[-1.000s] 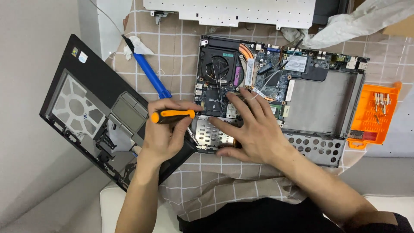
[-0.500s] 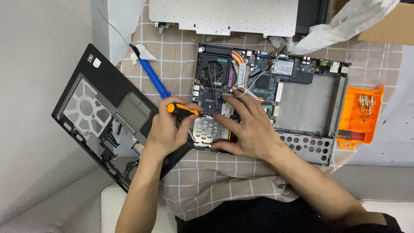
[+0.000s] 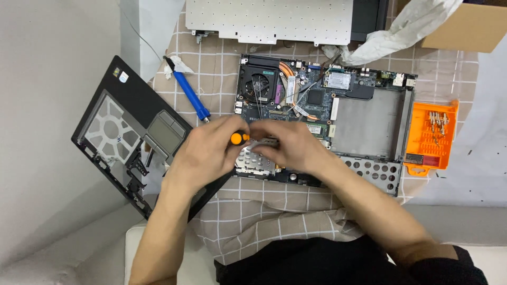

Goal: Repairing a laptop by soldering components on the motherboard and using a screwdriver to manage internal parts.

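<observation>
Compared with a second ago, we see the orange screwdriver handle (image 3: 239, 138) turned from lying sideways to pointing end-on toward the camera, and both hands drawn closer together at the centre of the frame. The fingers of the left hand (image 3: 203, 153) are curled tight round the handle, only its orange butt showing; the shaft and tip are hidden. The right hand (image 3: 288, 145) lies just beside it, fingers bent and nearly closed over the silver perforated plate (image 3: 253, 161) at the lower left corner of the opened laptop base (image 3: 364, 126); whether they pinch anything we cannot tell. Outward, the base shows its fan (image 3: 259, 87) and circuit board. At left centre lies the black palm-rest cover (image 3: 127, 137), with a blue-handled tool (image 3: 190, 95) above it. An orange bit case (image 3: 430, 137) sits at right, and all rest on a checked cloth (image 3: 264, 211).
</observation>
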